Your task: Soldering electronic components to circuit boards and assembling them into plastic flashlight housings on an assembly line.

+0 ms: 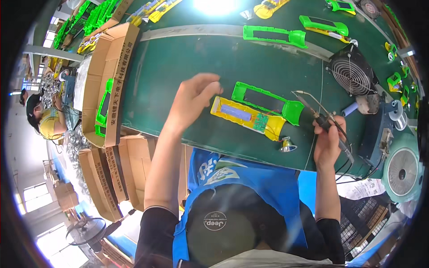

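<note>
My left hand hovers over the green belt with its fingers loosely curled, just left of an opened yellow casing that shows a blue cell and a small green circuit board. A green casing half lies right behind the yellow one. My right hand grips a soldering iron whose tip points up and left, near the right end of the casings. A small reflector part lies by the belt's near edge.
A black fan stands right of the casings, a solder spool and a round grey stand beyond it. More green and yellow casings lie farther along the belt. Cardboard boxes sit left; another person works far left.
</note>
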Demonstrator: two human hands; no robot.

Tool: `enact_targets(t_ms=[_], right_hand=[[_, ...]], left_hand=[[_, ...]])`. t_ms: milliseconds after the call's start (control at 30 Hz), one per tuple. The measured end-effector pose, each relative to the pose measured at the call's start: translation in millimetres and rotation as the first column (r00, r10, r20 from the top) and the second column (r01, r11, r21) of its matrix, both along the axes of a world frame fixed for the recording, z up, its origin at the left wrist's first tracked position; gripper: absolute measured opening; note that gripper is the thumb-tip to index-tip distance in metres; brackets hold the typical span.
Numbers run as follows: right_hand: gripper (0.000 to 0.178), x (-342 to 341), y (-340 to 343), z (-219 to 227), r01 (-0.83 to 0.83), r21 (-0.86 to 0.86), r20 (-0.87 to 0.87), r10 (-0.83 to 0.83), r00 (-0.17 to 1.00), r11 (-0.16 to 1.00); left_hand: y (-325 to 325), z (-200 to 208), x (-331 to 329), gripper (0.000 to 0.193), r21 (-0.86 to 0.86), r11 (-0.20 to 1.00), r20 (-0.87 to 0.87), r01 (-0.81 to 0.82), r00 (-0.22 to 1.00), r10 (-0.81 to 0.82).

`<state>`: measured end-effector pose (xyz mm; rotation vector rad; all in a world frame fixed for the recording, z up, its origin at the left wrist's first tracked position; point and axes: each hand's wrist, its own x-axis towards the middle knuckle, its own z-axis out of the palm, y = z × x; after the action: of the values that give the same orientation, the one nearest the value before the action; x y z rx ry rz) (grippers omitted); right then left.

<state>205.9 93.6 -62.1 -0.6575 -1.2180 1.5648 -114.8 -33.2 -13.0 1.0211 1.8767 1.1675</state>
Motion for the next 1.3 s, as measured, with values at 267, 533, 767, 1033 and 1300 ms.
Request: enact_targets(t_ms=[267, 533, 767, 1033, 1300], right_hand=[[0.027, 16, -3, 12, -0.106, -0.097, 0.083, 0.114, 0.990, 0.990], [0.027, 1, 14, 37, -0.244, -0.284, 0.245, 0.316, 0.916, 0.927], [0.032, 1, 18, 34, -0.227, -0.298, 0.288, 0.314, 0.905, 0.927], [0.028, -2, 19, 42, -0.385, -0.207, 0.392, 0.437, 0.810, 0.899], [0.021, -10, 22, 47, -0.377, -0.344, 0.345, 0.489, 0.801, 0.860]], left_hand=[[3, 12, 30, 0.007, 0.211, 0.966, -0.020, 0.149, 0.989, -0.148], [12, 8, 39, 0.018, 0.165, 0.725, -0.518, 0.669, 0.684, -0.513], [12, 12, 35, 0.028, 0.078, 0.650, -0.687, 0.756, 0.513, -0.514], [22, 0, 51, 0.025, 0.090, 0.689, -0.710, 0.719, 0.532, -0.462], [27, 7, 55, 0.019, -0.089, 0.700, -0.753, 0.709, 0.412, -0.513]])
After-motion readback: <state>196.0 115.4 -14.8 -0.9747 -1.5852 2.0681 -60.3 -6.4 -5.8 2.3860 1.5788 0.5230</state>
